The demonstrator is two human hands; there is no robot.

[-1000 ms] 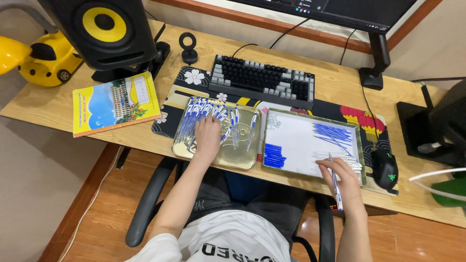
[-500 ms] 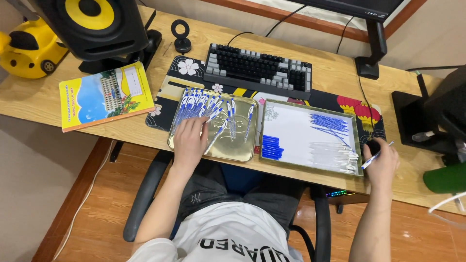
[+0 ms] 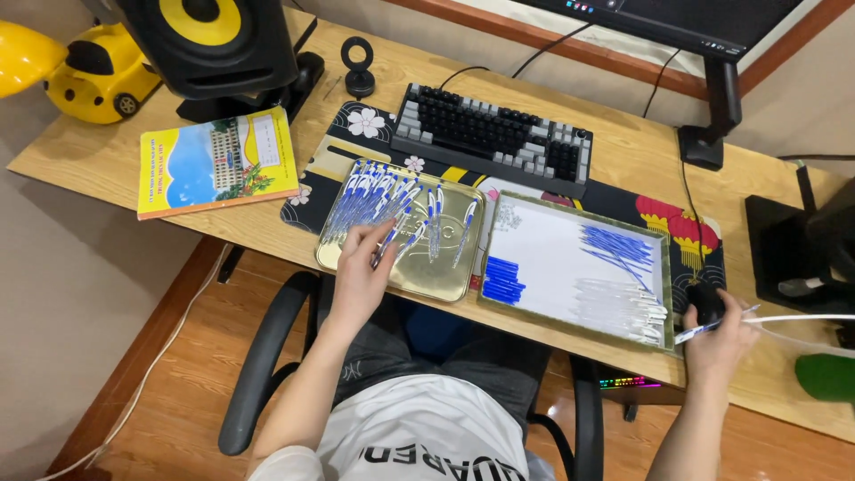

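Nearest you, your left hand (image 3: 363, 267) lies over the front edge of the gold tray (image 3: 436, 283), fingers loosely curled, fingertips pinching one blue-and-white pen (image 3: 390, 236) from the heap of pens (image 3: 365, 191) fanned across the tray's left half. Your right hand (image 3: 717, 334) sits at the desk's near right edge, closed around a single pen (image 3: 712, 326) that sticks out to the right, just beside the black mouse (image 3: 708, 301). Between your hands lies the white tray (image 3: 543, 254): blue caps (image 3: 504, 280) stacked at its near left, clear barrels (image 3: 623, 307) at its near right, blue refills (image 3: 623, 245) behind them. The two trays touch, leaving little bare desk along the front edge. Left of the gold tray, a yellow-bordered book (image 3: 218, 160) lies flat with open wood around it. Farther back stand the keyboard (image 3: 494, 138) and a black speaker (image 3: 214, 44).
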